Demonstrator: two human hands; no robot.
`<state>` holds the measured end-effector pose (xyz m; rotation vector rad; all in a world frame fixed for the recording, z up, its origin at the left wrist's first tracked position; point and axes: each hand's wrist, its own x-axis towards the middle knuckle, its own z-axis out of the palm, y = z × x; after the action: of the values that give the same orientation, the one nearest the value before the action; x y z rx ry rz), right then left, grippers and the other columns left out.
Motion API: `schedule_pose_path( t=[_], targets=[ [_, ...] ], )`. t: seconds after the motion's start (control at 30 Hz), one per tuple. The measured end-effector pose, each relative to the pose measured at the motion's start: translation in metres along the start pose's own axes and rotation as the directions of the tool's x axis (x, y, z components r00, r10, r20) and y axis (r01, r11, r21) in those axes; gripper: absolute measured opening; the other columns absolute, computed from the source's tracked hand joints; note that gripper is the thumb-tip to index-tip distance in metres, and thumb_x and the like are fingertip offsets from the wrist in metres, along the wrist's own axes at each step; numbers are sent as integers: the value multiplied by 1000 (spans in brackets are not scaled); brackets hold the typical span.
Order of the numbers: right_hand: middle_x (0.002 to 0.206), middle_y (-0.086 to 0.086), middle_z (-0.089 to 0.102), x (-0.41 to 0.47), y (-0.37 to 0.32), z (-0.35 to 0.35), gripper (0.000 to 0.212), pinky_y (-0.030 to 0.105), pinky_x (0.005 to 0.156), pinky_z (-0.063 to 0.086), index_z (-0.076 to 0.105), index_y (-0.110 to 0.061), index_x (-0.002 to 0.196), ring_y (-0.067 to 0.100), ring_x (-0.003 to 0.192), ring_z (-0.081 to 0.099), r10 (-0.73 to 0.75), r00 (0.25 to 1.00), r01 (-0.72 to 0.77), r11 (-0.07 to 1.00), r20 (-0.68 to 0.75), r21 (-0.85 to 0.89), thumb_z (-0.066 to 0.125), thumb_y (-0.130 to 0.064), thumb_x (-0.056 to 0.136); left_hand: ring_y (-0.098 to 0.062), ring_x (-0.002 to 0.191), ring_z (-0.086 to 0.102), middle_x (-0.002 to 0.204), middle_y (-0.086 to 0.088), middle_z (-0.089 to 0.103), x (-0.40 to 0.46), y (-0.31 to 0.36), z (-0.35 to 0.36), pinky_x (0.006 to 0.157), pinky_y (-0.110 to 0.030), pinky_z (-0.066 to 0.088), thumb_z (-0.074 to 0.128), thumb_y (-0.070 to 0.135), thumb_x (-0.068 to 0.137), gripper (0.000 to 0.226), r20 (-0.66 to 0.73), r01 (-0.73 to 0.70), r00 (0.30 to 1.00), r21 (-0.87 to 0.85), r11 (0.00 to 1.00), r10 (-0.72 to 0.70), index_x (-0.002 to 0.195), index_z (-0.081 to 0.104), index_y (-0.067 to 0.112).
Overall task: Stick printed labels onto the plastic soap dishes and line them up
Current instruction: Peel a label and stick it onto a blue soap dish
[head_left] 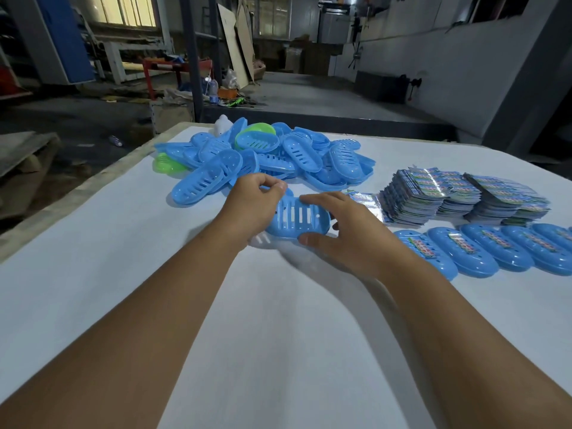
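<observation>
Gripping one blue soap dish (297, 218) from both ends over white table (278, 320): left hand (252, 209) curled round left end, right hand (349, 233) pinching right end, thumb on near rim. Beyond the grip, pile of unlabelled dishes (263, 156); to its right, label stacks (448, 196), then row of labelled dishes (501, 252).

A white table (278, 351) spreads under the fingers (315, 198). Beyond them stand a steel post (192, 57) and leaning cardboard sheets (232, 48) on grey floor (309, 91). A lit window (123, 10) glows far left of them, a grey wall (433, 57) right.
</observation>
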<state>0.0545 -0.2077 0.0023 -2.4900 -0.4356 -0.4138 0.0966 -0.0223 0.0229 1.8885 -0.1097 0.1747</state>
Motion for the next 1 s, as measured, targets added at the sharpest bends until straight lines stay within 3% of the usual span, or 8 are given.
schedule_pose_path(
  t=[0.13, 0.27, 0.37, 0.57, 0.73, 0.8, 0.87, 1.0],
  targets=[
    [130, -8, 60, 1, 5, -2, 60, 28, 89, 41, 51, -40, 142, 14, 117, 55, 76, 994, -66, 991, 83, -113, 69, -55, 87, -20, 92, 63, 96, 7, 69, 4, 1, -16, 79, -33, 49, 50, 39, 99, 27, -77, -37, 995, 352, 935, 68, 100, 70, 20],
    [102, -9, 60, 0, 9, -4, 54, 32, 81, 45, 50, -39, 141, 13, 92, 58, 120, 981, -91, 979, 153, -184, 63, -55, 91, -27, 87, 60, 91, -3, 67, 7, -1, -45, 69, -33, 44, 54, 35, 94, 22, -129, 74, 991, 700, 710, 24, 94, 65, 16],
    [108, -6, 60, 0, 10, -3, 53, 35, 91, 47, 49, -37, 143, 25, 107, 56, 127, 977, -91, 975, 171, -205, 59, -53, 94, -21, 86, 61, 92, -4, 68, 0, 4, -55, 58, -29, 40, 68, 42, 87, 30, -6, 109, 987, 759, 642, -160, 99, 66, 14],
    [119, -3, 62, -1, 9, -2, 54, 37, 95, 46, 46, -37, 145, 26, 113, 54, 139, 974, -99, 972, 181, -214, 57, -53, 95, -19, 86, 56, 108, -7, 69, -11, 9, -57, 59, -28, 38, 83, 41, 76, 50, 69, 87, 970, 800, 594, -234, 112, 67, 11],
    [112, -4, 59, -1, 7, -3, 55, 36, 93, 46, 45, -36, 146, 25, 108, 54, 139, 972, -96, 970, 188, -223, 56, -54, 95, -13, 80, 63, 91, 4, 58, -12, 7, -56, 54, -24, 53, 92, 22, 70, 59, 37, 245, 950, 526, 815, -309, 117, 57, 19],
    [111, -5, 59, -2, 6, -3, 55, 36, 93, 46, 45, -36, 146, 25, 108, 54, 139, 973, -96, 970, 186, -223, 57, -54, 95, -22, 94, 68, 106, -5, 60, -10, 5, -57, 77, -36, 61, 94, 15, 65, 74, 43, 291, 938, 442, 849, -344, 127, 52, 17],
    [111, -5, 59, -2, 5, -4, 54, 36, 93, 46, 46, -36, 145, 24, 107, 54, 138, 974, -97, 971, 180, -220, 57, -54, 95, -26, 99, 65, 107, -9, 62, -6, 0, -59, 87, -43, 57, 92, 17, 68, 70, 11, 235, 955, 581, 780, -296, 126, 53, 14],
    [112, -6, 59, -3, 3, -4, 55, 36, 93, 47, 47, -35, 144, 24, 108, 56, 136, 976, -98, 972, 172, -213, 58, -53, 94, -25, 87, 60, 87, -5, 58, 2, -7, -62, 68, -35, 47, 69, 15, 86, 27, -169, 168, 984, 785, 596, -55, 111, 59, 13]
  ],
)
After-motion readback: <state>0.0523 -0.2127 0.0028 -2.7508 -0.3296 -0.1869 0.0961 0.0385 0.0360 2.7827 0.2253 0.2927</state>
